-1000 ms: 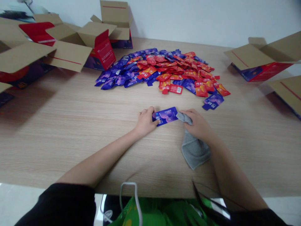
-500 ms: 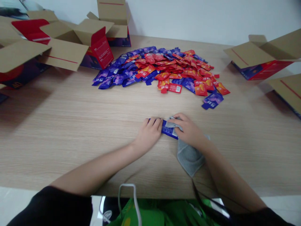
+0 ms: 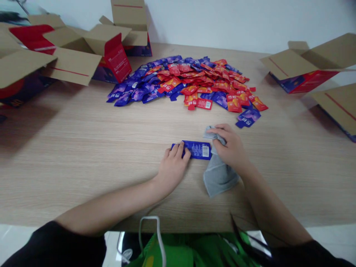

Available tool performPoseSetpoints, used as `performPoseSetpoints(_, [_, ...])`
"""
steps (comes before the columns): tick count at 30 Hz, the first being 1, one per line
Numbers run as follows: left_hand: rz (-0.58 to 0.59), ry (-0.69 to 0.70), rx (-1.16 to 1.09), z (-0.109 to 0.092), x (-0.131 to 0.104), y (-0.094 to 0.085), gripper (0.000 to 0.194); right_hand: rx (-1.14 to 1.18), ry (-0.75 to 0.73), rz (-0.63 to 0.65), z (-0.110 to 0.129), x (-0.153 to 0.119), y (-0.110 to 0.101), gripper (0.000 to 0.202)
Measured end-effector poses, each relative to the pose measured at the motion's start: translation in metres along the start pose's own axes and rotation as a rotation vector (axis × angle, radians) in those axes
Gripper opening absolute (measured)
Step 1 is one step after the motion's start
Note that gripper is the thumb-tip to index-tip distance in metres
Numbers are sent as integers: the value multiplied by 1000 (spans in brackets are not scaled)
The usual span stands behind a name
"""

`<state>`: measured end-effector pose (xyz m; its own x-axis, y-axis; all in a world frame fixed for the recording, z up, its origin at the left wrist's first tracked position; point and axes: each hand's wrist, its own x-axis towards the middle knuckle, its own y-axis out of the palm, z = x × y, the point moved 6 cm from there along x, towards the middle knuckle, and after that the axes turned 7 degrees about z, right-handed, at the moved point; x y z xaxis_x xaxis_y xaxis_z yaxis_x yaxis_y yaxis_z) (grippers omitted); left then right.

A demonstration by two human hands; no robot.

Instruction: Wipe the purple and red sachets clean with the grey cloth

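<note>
A blue sachet [image 3: 196,150] with a white barcode lies flat on the table, printed side up. My left hand [image 3: 174,165] grips its left end, fingers curled over the top edge. Just right of the sachet, my right hand [image 3: 229,146] is closed round a grey cloth [image 3: 219,178]. One bunched end of the cloth sticks out past the fingertips; the rest hangs down onto the table beside the sachet's right end.
Behind my hands spreads a heap of red and blue sachets [image 3: 200,79], with a single blue sachet [image 3: 248,117] at its front right. Open cartons [image 3: 118,59] crowd the left and back; further open boxes [image 3: 308,79] stand at the right. A white cable [image 3: 158,230] hangs near me.
My right hand has lifted the cloth off the sachet and moved slightly right and away from me, uncovering the barcode. The sachet now lies straighter; my left hand still holds its left end.
</note>
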<state>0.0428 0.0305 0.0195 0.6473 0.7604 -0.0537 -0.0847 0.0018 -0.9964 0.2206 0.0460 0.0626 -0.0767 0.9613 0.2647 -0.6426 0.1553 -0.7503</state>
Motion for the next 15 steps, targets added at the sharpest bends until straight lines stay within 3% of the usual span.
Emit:
performPoseSetpoints(2, [-15, -4, 7, -1, -1, -1, 35, -8, -32, 22, 8, -2, -1, 37])
performPoseSetpoints(7, [54, -12, 39, -8, -3, 1, 43, -148, -12, 325, 14, -13, 35, 39])
performPoseSetpoints(11, [78, 16, 52, -10, -4, 1, 45, -209, 21, 351, 10, -15, 45, 41])
performPoseSetpoints(15, [48, 46, 38, -10, -4, -1, 42, -143, 26, 339, 4, -9, 36, 40])
